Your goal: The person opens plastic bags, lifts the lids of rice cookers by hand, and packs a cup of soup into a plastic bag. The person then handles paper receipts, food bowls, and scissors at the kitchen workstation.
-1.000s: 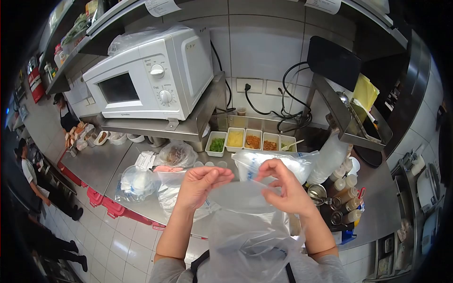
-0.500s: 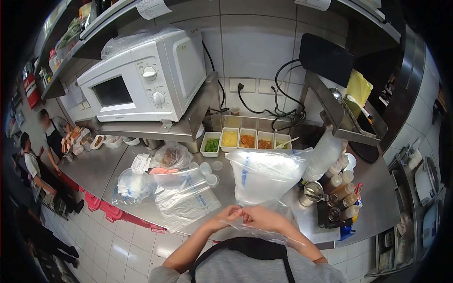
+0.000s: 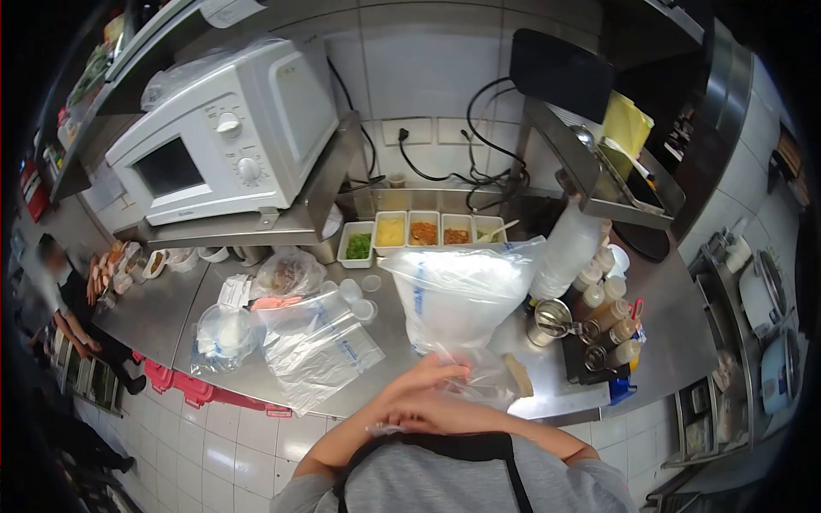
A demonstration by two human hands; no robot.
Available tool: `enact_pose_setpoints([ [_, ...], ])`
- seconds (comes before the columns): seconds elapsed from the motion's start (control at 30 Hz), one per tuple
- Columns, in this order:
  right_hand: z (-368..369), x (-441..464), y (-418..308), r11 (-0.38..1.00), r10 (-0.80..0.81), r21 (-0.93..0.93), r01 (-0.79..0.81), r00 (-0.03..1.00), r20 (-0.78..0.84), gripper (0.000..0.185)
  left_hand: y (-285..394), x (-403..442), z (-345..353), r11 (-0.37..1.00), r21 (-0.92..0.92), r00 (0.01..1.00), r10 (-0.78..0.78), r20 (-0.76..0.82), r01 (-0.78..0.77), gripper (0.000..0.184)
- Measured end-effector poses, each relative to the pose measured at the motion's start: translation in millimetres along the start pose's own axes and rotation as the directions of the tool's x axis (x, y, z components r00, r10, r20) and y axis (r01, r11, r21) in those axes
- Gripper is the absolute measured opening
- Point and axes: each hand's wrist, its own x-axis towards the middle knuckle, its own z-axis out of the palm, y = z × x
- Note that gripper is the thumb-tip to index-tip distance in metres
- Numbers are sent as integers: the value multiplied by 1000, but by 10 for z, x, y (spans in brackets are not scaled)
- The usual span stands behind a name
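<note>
Currently, left hand: extended over the front edge of the counter, fingers partly curled, tips seen through clear film; firmness of grip cannot be told.
Right hand: directly below the left, nearer the apron, fingers loosely bent and blurred; a scrap of clear film shows at its fingertips, but whether it is gripped cannot be told.
Clear bag: at the left fingertips, crumpled, between the hands and the large bag.
Beige item: just right of the clear bag, at the counter front.
Large bag: beyond the hands, full of white material, blue print on its side.
Flat bags: left of the large bag, spread on the counter.
Pink item: at the rear edge of the flat bags.
Cups: small, translucent, between the flat bags and the large bag.
Trays: in a row behind the large bag, holding green, yellow and orange-brown food.
Pot: metal, right of the large bag.
Bottles: grouped right of the pot.
Microwave: white, on the raised shelf at rear left.
</note>
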Motion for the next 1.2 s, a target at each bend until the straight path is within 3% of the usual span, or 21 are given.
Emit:
enact_pose_setpoints([
  [0.03,-117,-110,-134,992,-67,-118,42,975,-211,27,103,-81,-7,985,89,989,146,4,-145,31],
  [0.1,-418,-353,-395,953,-244,-287,98,809,-535,29,360,-325,45,871,254,904,426,37,-420,20],
  [0.13,-568,-435,-477,932,-331,-338,130,686,-648,30,480,-416,90,888,199,909,415,38,-414,19],
  [0.2,-775,-501,-533,927,-311,-370,54,661,-683,29,700,-566,169,912,91,917,398,39,-399,18],
  [0.23,-821,-532,-539,922,-305,-387,17,646,-699,29,790,-618,168,896,157,910,408,76,-415,18],
  [0.33,-941,-542,-306,979,-186,-28,203,822,-538,29,984,-715,149,831,316,889,438,135,-458,18],
  [0.43,-953,-569,-293,997,-68,-13,75,797,-600,30,1073,-801,206,796,379,867,496,38,-472,19],
  [0.5,-968,-575,-275,997,-68,-14,75,784,-618,27,1179,-826,322,762,398,812,580,-69,-511,19],
  [0.63,-951,-538,-438,997,-20,41,73,692,-722,14,1149,-775,138,770,403,778,599,-189,-495,14],
  [0.7,-976,-534,-443,994,-72,-111,-13,680,-730,13,1153,-775,119,797,378,769,580,-267,-470,10],
  [0.8,-1012,-558,-410,963,-122,-255,-89,698,-706,10,1147,-734,109,670,412,699,708,-102,-618,10],
  [0.9,-970,-542,-395,942,-165,-320,-103,686,-708,9,1161,-708,266,516,567,643,765,31,-642,11],
  [1.0,-945,-432,-325,932,-306,-362,12,557,-772,9,992,-626,258,527,389,652,658,375,-756,29],
  [1.03,-946,-409,-288,922,-362,-381,65,492,-792,11,932,-603,233,601,461,757,527,387,-653,32],
  [1.1,-922,-440,-244,946,-50,139,293,555,-831,17,868,-571,213,683,600,902,223,371,-416,39],
  [1.13,-915,-458,-228,840,92,391,376,612,-786,20,869,-578,242,751,536,917,249,312,-386,39],
  [1.2,-954,-607,-249,517,56,762,390,873,-484,22,906,-595,335,860,384,941,283,187,-335,39],
])
